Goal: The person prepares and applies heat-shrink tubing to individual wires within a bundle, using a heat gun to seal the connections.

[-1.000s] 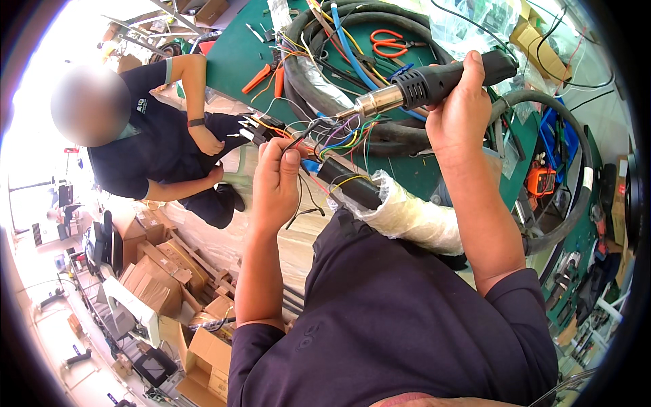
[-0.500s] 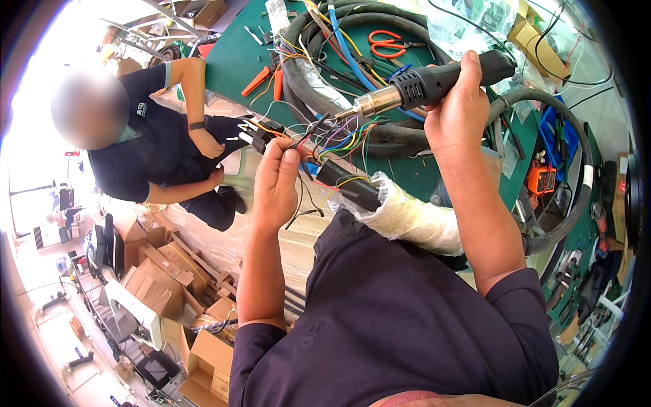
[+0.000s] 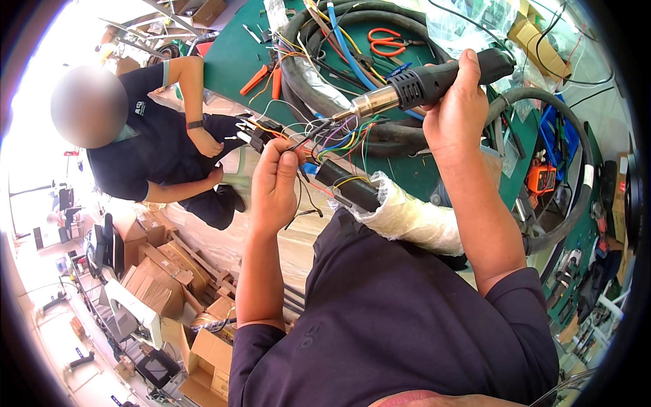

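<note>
My right hand is wrapped round a black heat gun, thumb on top. Its metal nozzle points left, the tip close by a thin black sleeved wire. That wire is pinched between the thumb and fingers of my left hand. Just beyond those fingers is a black connector with pale pins. Several coloured wires fan out between the connector and a thick black cable, partly hidden by my left hand. Clear plastic film wraps the cable against my body.
On the green table lie coiled black cable, orange-handled pliers and orange-handled cutters. A blue tray stands at right. Another person stands at left. Cardboard boxes pile up at lower left.
The heat gun's nozzle has shifted slightly left and down, nearer the black wire. My left hand stays almost in place, still pinching the wire.
</note>
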Demonstrator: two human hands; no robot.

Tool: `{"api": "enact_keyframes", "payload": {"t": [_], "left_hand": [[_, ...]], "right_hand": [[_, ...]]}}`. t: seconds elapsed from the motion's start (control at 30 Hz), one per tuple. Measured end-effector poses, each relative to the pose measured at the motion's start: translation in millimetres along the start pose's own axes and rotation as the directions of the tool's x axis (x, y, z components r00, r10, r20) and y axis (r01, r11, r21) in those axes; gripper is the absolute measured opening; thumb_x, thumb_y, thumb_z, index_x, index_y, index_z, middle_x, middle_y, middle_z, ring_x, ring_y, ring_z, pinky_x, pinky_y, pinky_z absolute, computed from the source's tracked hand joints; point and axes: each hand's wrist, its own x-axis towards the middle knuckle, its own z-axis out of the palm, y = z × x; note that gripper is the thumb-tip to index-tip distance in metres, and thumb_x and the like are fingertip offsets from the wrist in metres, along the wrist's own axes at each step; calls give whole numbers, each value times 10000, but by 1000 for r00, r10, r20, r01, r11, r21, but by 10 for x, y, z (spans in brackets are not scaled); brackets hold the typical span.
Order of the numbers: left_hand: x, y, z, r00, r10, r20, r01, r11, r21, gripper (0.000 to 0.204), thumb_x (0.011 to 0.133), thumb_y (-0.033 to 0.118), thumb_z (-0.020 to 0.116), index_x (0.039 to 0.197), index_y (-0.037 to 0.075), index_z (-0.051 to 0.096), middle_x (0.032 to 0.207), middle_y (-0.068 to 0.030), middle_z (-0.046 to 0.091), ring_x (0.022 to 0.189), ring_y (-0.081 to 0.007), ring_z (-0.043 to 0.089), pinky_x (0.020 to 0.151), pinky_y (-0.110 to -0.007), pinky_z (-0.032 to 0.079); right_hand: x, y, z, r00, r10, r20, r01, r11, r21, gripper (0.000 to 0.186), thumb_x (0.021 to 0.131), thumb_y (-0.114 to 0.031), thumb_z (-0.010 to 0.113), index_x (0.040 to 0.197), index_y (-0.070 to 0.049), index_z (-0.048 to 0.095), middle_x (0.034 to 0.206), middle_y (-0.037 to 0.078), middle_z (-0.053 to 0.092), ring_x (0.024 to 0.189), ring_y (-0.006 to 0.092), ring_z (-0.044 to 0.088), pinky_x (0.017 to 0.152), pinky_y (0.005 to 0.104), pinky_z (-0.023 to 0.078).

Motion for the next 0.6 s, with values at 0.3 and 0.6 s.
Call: {"api": "enact_keyframes", "payload": {"t": [0.3,0.6], "left_hand": [[-41,5,-62,1000,-17,-16,19,995,103,208,1015,200,459,947,19,535,867,-4,516,814,-85,434,769,-227,370],[-227,57,-153,994,28,103,-97,634,768,127,910,157,572,880,34,577,897,-101,541,893,-302,480,823,-385,360]], "right_hand": [[-22,1,19,1000,18,26,-19,999,26,386,924,-441,562,931,-58,512,775,111,635,573,171,597,424,277,410],[-153,350,-357,985,162,-63,-172,964,-204,414,917,-454,566,968,-44,550,777,59,632,615,162,634,444,272,442]]}}
